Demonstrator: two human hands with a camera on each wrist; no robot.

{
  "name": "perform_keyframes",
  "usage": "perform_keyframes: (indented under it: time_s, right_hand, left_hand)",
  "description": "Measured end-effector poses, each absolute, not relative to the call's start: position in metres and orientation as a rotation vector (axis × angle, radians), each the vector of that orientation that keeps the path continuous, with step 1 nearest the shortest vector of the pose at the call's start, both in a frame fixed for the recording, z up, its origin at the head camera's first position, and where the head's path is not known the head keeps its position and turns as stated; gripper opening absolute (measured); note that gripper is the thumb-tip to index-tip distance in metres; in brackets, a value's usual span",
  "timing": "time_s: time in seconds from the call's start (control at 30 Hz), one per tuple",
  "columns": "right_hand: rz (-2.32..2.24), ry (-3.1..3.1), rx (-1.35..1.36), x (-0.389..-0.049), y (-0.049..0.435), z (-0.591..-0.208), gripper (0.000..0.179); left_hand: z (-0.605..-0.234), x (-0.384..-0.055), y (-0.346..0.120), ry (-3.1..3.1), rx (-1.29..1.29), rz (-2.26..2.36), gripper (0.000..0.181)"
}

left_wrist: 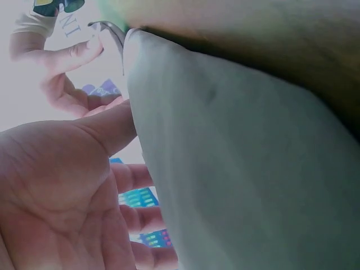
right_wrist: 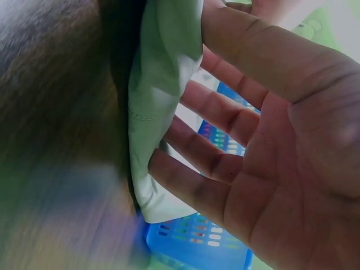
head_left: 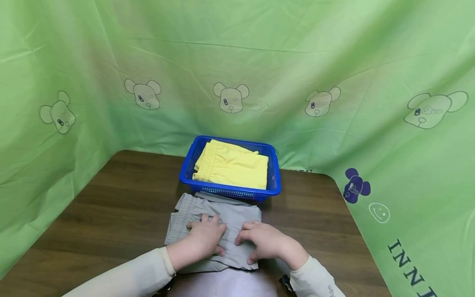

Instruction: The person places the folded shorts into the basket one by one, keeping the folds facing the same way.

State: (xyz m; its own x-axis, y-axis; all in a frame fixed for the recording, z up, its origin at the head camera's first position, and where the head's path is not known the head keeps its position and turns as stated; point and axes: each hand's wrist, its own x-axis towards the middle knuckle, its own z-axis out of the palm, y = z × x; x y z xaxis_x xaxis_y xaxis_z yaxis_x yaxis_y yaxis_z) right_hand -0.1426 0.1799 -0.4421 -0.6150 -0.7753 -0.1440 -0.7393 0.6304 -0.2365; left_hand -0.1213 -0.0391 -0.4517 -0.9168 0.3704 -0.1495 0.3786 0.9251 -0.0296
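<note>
Folded grey shorts (head_left: 237, 216) with a gathered elastic waistband lie flat on the table, the waistband toward the left. Spread over their middle, my left hand (head_left: 202, 239) rests with its fingertips on the cloth. On the right side of the shorts, my right hand (head_left: 269, 243) touches the fabric with slightly bent fingers, its thumb low near the edge. In the left wrist view the grey cloth (left_wrist: 236, 152) stands beside my thumb and fingers. The right wrist view shows my fingertips against the cloth's edge (right_wrist: 154, 112), with nothing gripped.
Just behind the shorts stands a blue plastic basket (head_left: 276, 175) with perforated sides. Folded yellow shorts (head_left: 235, 165) with an elastic waistband lie in it. The dark wooden table (head_left: 111, 214) is bordered by green curtains (head_left: 230, 49) at the back and sides.
</note>
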Motion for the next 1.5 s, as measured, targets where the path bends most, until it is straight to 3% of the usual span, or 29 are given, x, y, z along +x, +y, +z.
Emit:
perform_keyframes:
  time_s: [1.07,1.5]
  right_hand:
    - [-0.298,2.535,-1.158,-0.149,0.212,-0.437,0.036]
    - [-0.304,2.541,-1.162,-0.148,0.214,-0.436,0.037]
  left_hand:
    - [-0.450,-0.124,-0.002,2.950,0.561,-0.129,0.075]
    - [-0.447,-0.130,-0.029,2.893,0.822,-0.144,0.076]
